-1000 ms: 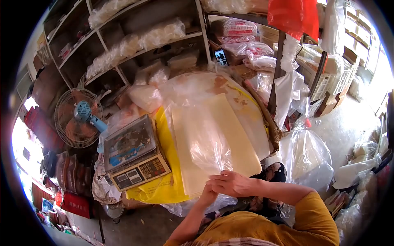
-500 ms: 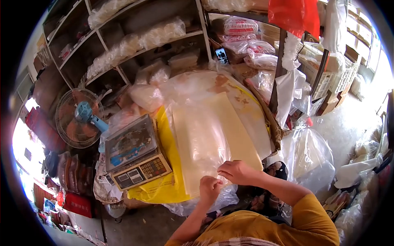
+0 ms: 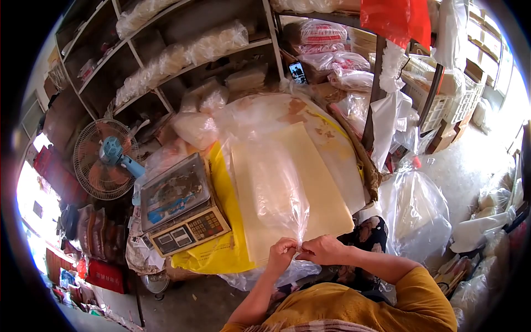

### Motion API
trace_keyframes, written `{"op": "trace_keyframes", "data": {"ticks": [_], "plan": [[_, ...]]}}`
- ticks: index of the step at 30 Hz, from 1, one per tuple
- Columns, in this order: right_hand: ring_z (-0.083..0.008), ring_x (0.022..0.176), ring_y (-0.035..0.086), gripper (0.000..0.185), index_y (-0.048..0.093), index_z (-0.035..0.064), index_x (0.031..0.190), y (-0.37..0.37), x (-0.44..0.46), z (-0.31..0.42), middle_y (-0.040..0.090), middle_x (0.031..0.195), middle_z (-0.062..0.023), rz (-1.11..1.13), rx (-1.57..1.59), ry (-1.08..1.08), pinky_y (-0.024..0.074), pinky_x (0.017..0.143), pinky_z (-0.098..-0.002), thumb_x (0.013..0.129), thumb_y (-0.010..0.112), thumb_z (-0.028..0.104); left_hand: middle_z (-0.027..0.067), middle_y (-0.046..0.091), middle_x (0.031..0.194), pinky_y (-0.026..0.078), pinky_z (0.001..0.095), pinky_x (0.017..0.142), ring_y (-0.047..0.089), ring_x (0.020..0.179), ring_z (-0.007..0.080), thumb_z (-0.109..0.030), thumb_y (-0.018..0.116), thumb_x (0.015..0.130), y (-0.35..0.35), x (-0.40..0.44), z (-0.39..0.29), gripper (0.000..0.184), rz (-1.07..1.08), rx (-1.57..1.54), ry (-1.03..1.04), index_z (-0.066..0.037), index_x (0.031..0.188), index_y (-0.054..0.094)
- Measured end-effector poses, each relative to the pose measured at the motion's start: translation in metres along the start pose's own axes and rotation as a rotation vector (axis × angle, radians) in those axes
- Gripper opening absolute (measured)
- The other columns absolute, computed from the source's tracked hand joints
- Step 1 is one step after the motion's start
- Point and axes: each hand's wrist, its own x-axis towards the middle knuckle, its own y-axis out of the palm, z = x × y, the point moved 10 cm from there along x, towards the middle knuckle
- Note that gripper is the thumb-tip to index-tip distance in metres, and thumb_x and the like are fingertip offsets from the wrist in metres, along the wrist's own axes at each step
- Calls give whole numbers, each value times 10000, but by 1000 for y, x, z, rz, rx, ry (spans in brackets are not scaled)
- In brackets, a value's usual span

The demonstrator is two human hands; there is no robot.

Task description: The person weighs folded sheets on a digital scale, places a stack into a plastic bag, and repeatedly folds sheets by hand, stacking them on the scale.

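Observation:
A clear plastic bag (image 3: 276, 182) lies over a stack of cream-coloured sheets (image 3: 326, 193), its near end bunched into a narrow neck. My left hand (image 3: 282, 254) is closed on the left side of that neck. From the right, my right hand (image 3: 322, 250) pinches the same neck, close beside the left one. The fingertips of both hands partly hide the gathered plastic. Under the sheets' left edge is a yellow plastic sack (image 3: 227, 243).
A weighing scale (image 3: 182, 205) stands left of the sheets, with a fan (image 3: 108, 157) behind it. Shelves (image 3: 210, 58) with bagged goods rise at the back. A large clear bag (image 3: 417, 213) sits at the right, below a hanging red bag (image 3: 395, 22).
The bag's near end has become a tighter, narrower neck. My hands parted slightly and have come back together at it, a little lower than before.

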Motion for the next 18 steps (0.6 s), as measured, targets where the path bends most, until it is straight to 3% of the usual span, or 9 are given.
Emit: {"op": "trace_keyframes", "data": {"ticks": [3, 6, 9, 12, 14, 15, 18], "plan": [[-350, 666, 636, 328, 638, 65, 814, 0, -1, -1, 643, 711, -146, -30, 23, -10, 500, 611, -438, 871, 603, 386, 69, 627, 894, 449, 237, 746, 578, 852, 126, 103, 565, 779, -1, -2, 3, 110, -13, 1, -12, 32, 833, 631], [-343, 615, 612, 260, 629, 54, 779, -3, -5, 3, 610, 660, -133, -98, 16, -74, 489, 561, -408, 864, 627, 300, 70, 639, 874, 465, 270, 756, 604, 856, 169, 84, 587, 765, -3, -6, -5, 106, -53, 61, 7, 7, 820, 637], [-332, 633, 613, 241, 627, 65, 737, -8, -16, 9, 622, 684, -125, -83, 88, -182, 486, 581, -429, 850, 601, 277, 87, 652, 893, 476, 342, 785, 612, 883, 264, 53, 616, 737, 4, -14, -60, 139, 22, 406, 355, -45, 830, 649], [-314, 648, 603, 164, 621, 77, 735, -40, -33, 15, 606, 674, -110, -218, 91, -307, 485, 567, -407, 822, 600, 214, 84, 652, 879, 461, 377, 814, 593, 895, 299, 40, 621, 724, -11, -25, -107, 140, 1, 603, 652, -55, 823, 647], [-298, 676, 611, 148, 603, 85, 741, -45, -31, -43, 613, 715, -97, -145, -158, -45, 491, 583, -396, 820, 607, 209, 73, 646, 856, 436, 399, 834, 604, 819, 270, -14, 615, 749, -79, -9, -47, 161, -309, 504, 310, -60, 902, 627], [-280, 704, 626, 180, 612, 87, 754, -65, -35, -67, 637, 781, -93, -220, -74, 77, 500, 596, -391, 847, 592, 240, 79, 646, 858, 441, 395, 820, 608, 815, 265, -24, 616, 754, -86, -10, -46, 162, -308, 595, 281, -65, 911, 625], [-265, 803, 645, 169, 655, 52, 857, -74, -36, -60, 662, 930, -94, -207, 21, 45, 523, 665, -362, 872, 614, 215, 113, 644, 863, 475, 368, 734, 624, 800, 263, -53, 631, 773, -93, -2, -59, 164, -325, 775, 264, -69, 936, 622]]}}
